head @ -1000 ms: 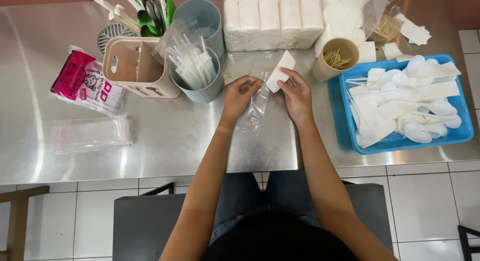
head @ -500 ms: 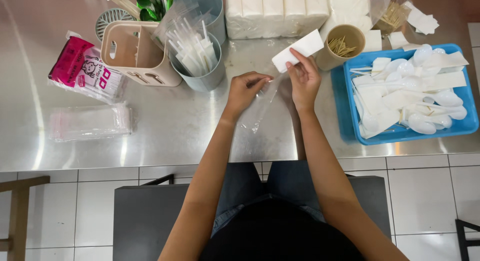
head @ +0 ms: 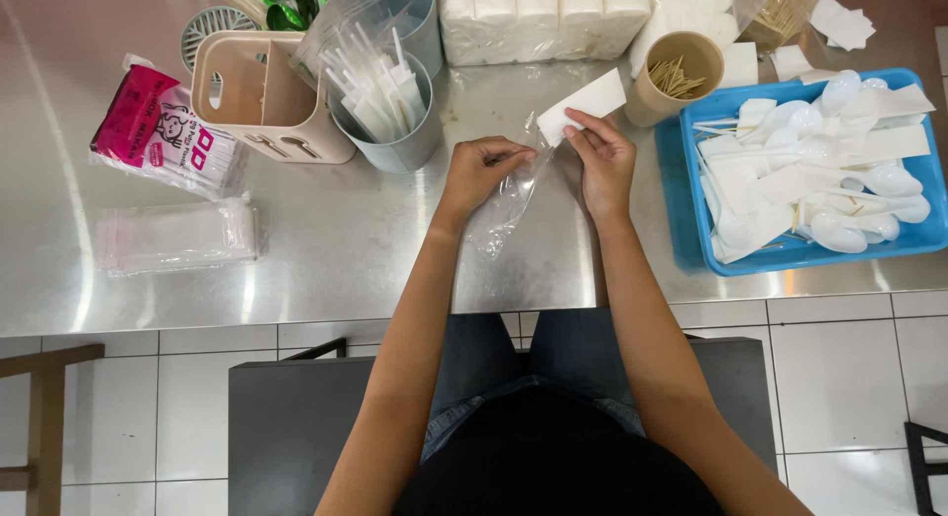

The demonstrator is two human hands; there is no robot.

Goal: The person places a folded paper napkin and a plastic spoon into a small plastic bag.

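My left hand [head: 481, 170]: pinches open the clear sleeve [head: 506, 205].
My right hand [head: 602, 156]: grips the folded napkin [head: 583, 106], tip at the sleeve mouth.
Remaining: napkin not yet inside.

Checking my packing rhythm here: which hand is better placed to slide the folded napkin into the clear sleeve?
Probably the right hand: it already pinches the white napkin at the clear sleeve mouth, which the left hand holds.
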